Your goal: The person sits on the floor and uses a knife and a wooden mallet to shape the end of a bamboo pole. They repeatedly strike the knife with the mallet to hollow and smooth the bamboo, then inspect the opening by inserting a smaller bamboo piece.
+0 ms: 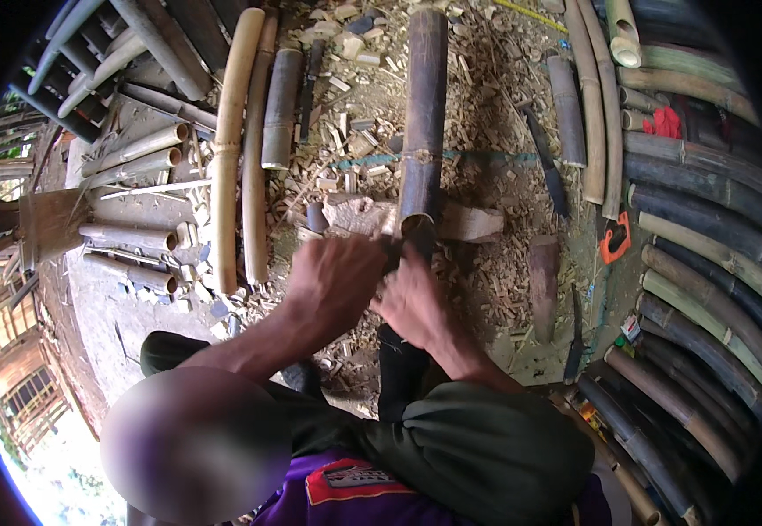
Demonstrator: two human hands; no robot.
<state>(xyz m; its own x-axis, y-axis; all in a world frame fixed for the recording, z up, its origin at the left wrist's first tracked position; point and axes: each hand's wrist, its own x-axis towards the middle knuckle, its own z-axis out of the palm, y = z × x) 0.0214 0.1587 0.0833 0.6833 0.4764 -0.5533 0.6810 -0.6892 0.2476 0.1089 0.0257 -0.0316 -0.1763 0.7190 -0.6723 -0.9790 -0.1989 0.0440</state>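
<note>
A dark bamboo pole (425, 96) runs away from me, its open cut end close to my hands. Beneath that end lies a pale wooden block (477, 224). My left hand (335, 273) is closed just left of the cut end. My right hand (418, 302) is closed beside it, slightly nearer to me. Between the two hands shows a dark object (391, 254), mostly covered by the fingers. Its kind cannot be made out, nor whether it touches the bamboo.
Wood chips (491, 96) cover the ground. Long pale poles (227, 158) stretch along the left, with short bamboo tubes (135, 237) beyond. At the right lie a dark-bladed knife (549, 162), a wooden stake (543, 285), an orange-handled tool (614, 238) and many stacked bamboo poles (705, 232).
</note>
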